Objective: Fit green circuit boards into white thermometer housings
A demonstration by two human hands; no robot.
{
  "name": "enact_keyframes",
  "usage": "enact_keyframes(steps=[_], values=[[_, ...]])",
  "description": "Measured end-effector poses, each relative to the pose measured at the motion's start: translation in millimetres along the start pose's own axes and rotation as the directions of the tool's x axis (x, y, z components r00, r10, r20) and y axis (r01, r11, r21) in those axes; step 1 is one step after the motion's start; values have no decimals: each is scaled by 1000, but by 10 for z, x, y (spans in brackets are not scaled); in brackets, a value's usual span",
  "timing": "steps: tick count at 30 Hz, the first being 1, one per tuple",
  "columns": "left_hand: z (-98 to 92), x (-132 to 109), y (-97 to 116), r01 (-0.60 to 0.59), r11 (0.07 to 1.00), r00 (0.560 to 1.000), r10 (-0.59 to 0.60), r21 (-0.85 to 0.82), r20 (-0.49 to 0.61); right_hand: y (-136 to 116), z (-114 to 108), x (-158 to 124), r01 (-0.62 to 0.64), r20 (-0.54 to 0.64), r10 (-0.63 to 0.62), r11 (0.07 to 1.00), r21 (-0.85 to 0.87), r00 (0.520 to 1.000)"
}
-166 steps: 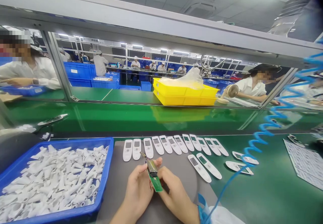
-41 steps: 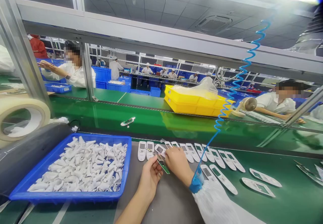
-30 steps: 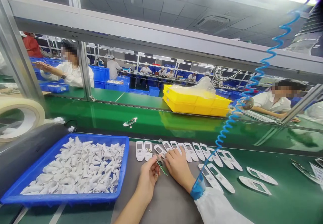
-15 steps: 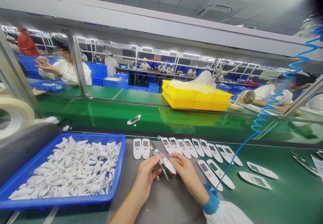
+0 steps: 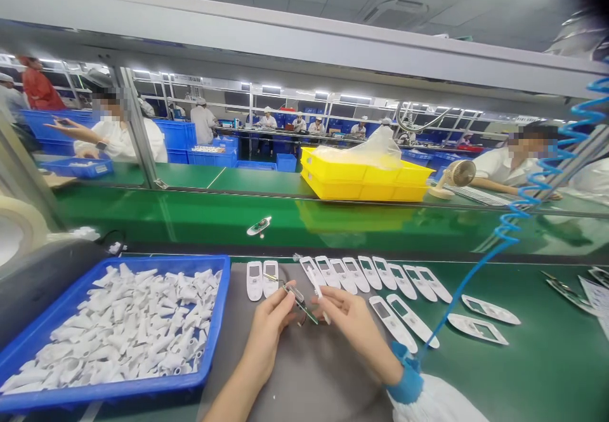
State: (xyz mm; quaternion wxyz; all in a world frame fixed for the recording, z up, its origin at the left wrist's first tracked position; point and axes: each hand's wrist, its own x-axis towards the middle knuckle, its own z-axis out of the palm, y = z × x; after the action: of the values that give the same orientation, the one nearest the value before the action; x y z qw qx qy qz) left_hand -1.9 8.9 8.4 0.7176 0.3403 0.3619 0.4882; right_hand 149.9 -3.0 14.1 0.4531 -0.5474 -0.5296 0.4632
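My left hand (image 5: 268, 332) pinches a narrow green circuit board (image 5: 298, 299) with a metal tip, held above the grey mat (image 5: 304, 377). My right hand (image 5: 351, 322) holds a white plastic shell (image 5: 318, 291) edge-on, right beside the board. Both hands are closed on their parts. Behind them a row of white shells (image 5: 361, 273) lies face up along the mat's far edge, with two more (image 5: 259, 279) at its left end.
A blue tray (image 5: 212, 336) full of small white plastic pieces sits at the left. More shells (image 5: 478, 320) lie on the green table at right. A blue coiled cord (image 5: 514, 219) runs from my right wrist. Yellow bins (image 5: 361, 181) and seated workers are beyond the conveyor.
My right hand reached to the shell row, lifted one white shell and brought it back beside the circuit board. The shell has turned edge-on since half a second ago.
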Motion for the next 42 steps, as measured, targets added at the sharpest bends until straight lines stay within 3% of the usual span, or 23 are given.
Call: enact_keyframes(steps=[4,8,13,19,24,28,30,33,36,38,40,42], values=[[16,1,19,-86,987,996,81,136,39,-110,34,-57,-2,187,-31,985,172,982],[48,-1,33,-134,967,991,129,216,35,-97,69,-72,-13,213,-30,981,195,977],[37,15,-6,-105,984,988,120,141,-97,-29,93,-70,-90,240,38,974,208,970],[-7,41,-90,-43,999,994,44,12,-101,-101,136,-138,-199,330,76,912,359,941],[24,11,-32,2,997,1000,0,71,-26,-93,228,-239,-362,500,49,751,553,864],[96,-51,53,-26,981,991,51,195,-123,8,295,-262,-533,578,87,516,671,812],[121,-71,68,-16,979,991,42,205,-123,42,298,-244,-549,577,99,469,692,811],[125,-75,49,53,980,999,-51,190,-13,59,283,-202,-487,520,93,520,702,849],[90,-50,10,90,979,989,-109,181,95,65,253,-159,-363,437,84,705,609,896],[57,-25,-20,78,982,990,-97,170,103,69,210,-135,-263,385,91,867,422,918],[23,-5,-54,56,983,995,-69,177,71,53,145,-111,-106,293,68,987,119,954],[-5,4,-96,48,980,998,-53,192,22,-11,85,-82,115,144,-83,967,-227,986]])
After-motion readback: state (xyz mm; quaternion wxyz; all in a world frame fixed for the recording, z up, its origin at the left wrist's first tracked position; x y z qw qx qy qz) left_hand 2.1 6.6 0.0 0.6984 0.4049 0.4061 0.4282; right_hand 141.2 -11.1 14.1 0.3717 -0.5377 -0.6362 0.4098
